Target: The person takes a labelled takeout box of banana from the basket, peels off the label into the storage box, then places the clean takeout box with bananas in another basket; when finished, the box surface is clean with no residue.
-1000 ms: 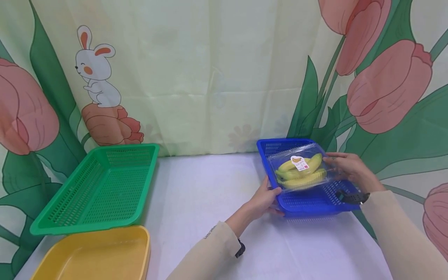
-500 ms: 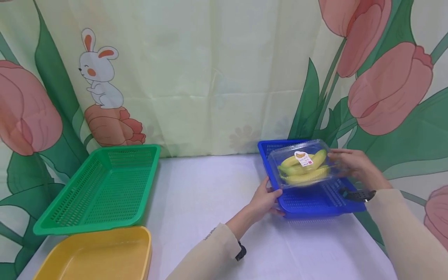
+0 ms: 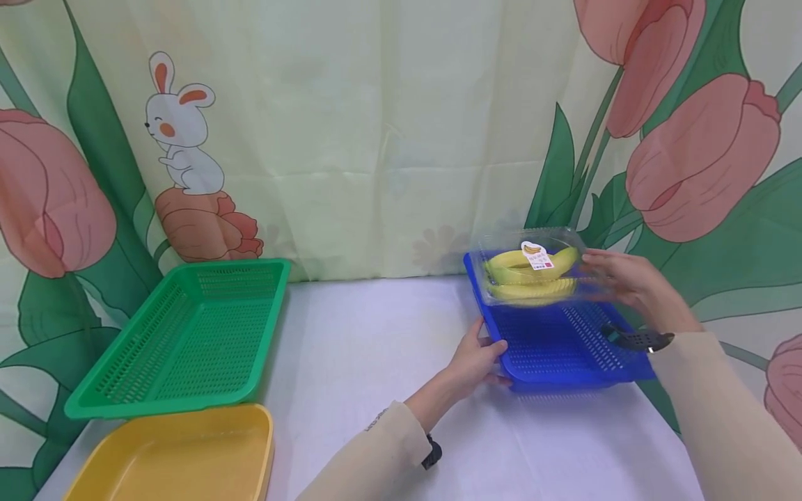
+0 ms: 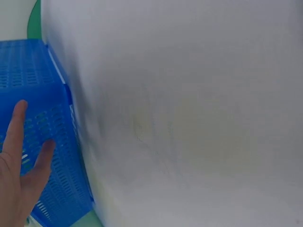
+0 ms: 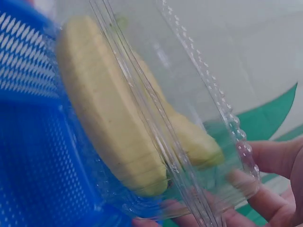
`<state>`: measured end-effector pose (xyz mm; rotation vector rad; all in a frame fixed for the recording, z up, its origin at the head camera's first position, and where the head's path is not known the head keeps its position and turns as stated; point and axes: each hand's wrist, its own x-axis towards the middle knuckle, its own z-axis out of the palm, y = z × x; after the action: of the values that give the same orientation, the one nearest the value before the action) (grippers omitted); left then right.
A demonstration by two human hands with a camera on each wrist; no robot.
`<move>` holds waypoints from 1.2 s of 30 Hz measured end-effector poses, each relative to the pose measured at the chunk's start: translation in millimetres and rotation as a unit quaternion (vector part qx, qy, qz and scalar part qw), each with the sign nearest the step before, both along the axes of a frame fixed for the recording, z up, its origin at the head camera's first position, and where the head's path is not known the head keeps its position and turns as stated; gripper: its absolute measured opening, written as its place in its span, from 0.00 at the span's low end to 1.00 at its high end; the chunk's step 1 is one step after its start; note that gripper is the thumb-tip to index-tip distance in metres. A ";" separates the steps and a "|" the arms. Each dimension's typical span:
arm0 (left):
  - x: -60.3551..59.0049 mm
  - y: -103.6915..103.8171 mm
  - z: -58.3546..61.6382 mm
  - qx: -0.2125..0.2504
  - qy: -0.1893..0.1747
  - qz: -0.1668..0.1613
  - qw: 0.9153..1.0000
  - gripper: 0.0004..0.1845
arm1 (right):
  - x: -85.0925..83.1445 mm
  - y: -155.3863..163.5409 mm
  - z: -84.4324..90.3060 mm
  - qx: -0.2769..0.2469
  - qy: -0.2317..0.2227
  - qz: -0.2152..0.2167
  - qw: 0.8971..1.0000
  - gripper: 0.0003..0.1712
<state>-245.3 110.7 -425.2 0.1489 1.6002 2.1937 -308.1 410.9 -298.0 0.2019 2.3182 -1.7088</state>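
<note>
My right hand (image 3: 629, 278) grips the right end of a clear plastic clamshell box of bananas (image 3: 532, 268). The box carries a white label with a banana picture and is held over the far part of the blue basket (image 3: 564, 369). In the right wrist view the thumb and fingers pinch the edge of the clear box (image 5: 113, 118), with yellow bananas showing through it. My left hand (image 3: 470, 358) holds the near left side of the blue basket, thumb at the rim. In the left wrist view two fingers (image 4: 16, 127) lie against its perforated wall.
A green perforated basket (image 3: 266, 348) stands at the left, with a yellow tray (image 3: 188, 452) in front of it. White cloth (image 3: 363, 334) covers the table. A curtain (image 3: 326, 139) printed with a rabbit and tulips hangs behind.
My right hand has lifted the banana box up and away from me, towards the basket's far side. My left hand stays on the basket.
</note>
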 end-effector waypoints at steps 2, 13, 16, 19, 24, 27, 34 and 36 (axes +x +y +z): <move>0.2 -0.2 0.0 0.000 -0.002 0.003 1.000 0.39 | -0.6 -6.9 4.5 -0.015 -0.001 -0.004 1.000 0.49; 2.6 -13.8 5.2 0.021 -0.012 -0.005 1.000 0.41 | -5.2 -53.2 6.6 -0.047 0.010 0.005 0.999 0.49; -2.0 -26.2 7.4 0.021 -0.024 0.013 0.999 0.39 | -5.4 -69.1 3.1 -0.055 0.015 -0.004 0.998 0.47; -10.6 -45.5 10.4 0.006 -0.031 0.050 0.998 0.37 | -5.8 -82.6 0.7 -0.057 0.020 -0.008 0.998 0.45; -26.4 -83.8 20.5 -0.023 -0.022 0.113 0.993 0.34 | -5.8 -102.9 -1.3 -0.073 0.019 0.000 0.997 0.44; -33.9 -103.9 30.3 -0.021 -0.010 0.145 0.989 0.36 | -5.0 -113.9 -1.8 -0.075 0.020 0.004 0.997 0.43; -49.5 -142.4 58.9 0.007 0.040 0.196 0.980 0.37 | -5.9 -142.4 -3.2 -0.083 0.023 0.002 0.996 0.41; -51.4 -151.0 66.3 0.010 0.048 0.194 0.980 0.38 | -5.5 -151.0 -4.3 -0.087 0.023 0.000 0.996 0.41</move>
<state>-296.7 -40.3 -358.9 -0.0591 1.7830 2.5266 -313.6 259.9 -302.3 0.1318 2.1850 -1.9223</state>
